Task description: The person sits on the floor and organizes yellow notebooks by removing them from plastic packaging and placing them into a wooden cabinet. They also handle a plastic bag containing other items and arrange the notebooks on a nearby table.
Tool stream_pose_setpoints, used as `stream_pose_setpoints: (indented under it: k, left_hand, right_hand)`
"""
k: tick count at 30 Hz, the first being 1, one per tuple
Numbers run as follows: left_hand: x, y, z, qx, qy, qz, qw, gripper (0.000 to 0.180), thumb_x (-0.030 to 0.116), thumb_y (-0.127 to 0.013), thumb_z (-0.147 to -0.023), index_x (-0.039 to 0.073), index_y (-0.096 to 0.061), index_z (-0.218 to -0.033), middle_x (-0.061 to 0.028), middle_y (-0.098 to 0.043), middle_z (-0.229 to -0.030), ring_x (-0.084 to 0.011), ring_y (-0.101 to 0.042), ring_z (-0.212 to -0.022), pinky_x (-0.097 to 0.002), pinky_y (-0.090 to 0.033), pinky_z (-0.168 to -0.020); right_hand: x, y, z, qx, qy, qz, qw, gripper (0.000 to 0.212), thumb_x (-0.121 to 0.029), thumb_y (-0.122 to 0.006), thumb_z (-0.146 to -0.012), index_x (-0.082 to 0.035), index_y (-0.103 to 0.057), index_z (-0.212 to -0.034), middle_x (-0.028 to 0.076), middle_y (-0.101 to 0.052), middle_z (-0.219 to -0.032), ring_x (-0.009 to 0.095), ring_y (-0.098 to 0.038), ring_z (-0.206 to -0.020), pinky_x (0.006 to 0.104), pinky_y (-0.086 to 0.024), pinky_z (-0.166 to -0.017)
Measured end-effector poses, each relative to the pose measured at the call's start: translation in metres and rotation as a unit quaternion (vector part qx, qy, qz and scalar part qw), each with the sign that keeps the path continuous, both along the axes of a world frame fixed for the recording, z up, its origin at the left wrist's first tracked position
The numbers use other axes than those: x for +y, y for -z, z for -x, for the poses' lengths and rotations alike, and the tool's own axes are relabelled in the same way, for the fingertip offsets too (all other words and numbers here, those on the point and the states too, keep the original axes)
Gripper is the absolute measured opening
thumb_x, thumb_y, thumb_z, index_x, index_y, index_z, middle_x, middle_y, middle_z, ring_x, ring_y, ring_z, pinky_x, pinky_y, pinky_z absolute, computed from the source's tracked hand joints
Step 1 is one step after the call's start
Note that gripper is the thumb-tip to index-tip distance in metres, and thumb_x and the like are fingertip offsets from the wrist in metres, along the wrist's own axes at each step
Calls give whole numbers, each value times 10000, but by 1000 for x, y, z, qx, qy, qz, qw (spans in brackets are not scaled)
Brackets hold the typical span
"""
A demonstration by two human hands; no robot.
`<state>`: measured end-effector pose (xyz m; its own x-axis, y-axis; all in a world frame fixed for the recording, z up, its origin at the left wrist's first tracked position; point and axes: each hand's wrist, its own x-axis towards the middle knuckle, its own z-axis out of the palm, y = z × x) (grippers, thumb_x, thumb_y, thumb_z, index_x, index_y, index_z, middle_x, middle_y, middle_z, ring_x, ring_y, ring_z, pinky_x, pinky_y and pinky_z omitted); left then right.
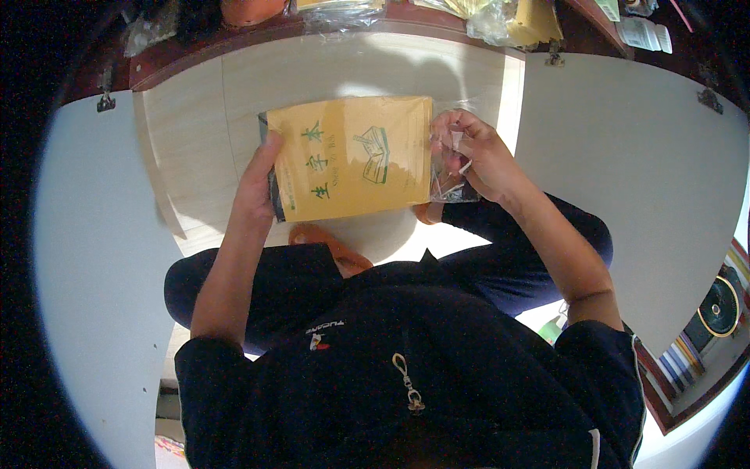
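Note:
A flat yellow-brown exercise book (336, 160) with green print and a drawing of an open book lies in a clear plastic bag, held over my lap. Whether several books are stacked inside I cannot tell. My left hand (258, 176) grips its left edge, thumb on the cover, other fingers hidden underneath. At the right end, the loose mouth of the clear plastic bag (451, 190) sticks out past the cover. My right hand (480, 152) is closed on that plastic with bent fingers. A small whitish strip (458, 141) shows at these fingers.
Beyond my hands runs a dark red-brown desk edge (234, 48), with a plastic-wrapped yellow stack (533, 23), a reddish-brown round container (254, 9) and a white bottle (644, 35) on it. Pale panels stand at both sides. A round black fan-like object (719, 306) is at far right.

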<state>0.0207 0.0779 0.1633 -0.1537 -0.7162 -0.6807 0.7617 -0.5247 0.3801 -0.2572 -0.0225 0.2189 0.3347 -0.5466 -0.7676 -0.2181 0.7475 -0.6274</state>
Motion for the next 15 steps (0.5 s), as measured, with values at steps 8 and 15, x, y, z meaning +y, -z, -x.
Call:
stream_pose_setpoints:
  k: [8, 15]
  left_hand:
    - [9, 9, 9, -33, 38, -21, 999, 519, 386, -523, -846, 22, -415, -1199, -112, -547, -1106, -199, -561, -986, -328, -480, -817]
    - [16, 2, 15, -32, 47, -40, 998, 515, 362, -497, -862, 21, -369, -1225, -133, -516, -1139, -230, -543, -1014, -350, -479, -822]
  right_hand:
    - [11, 16, 3, -23, 68, -8, 997, 138, -128, -594, -812, -79, -523, -920, 2, -525, -817, 94, -492, -717, 223, -415, -603]
    - [19, 29, 9, 26, 69, -35, 997, 91, -104, -573, -828, -104, -492, -869, -6, -501, -853, 122, -510, -814, 282, -448, -758]
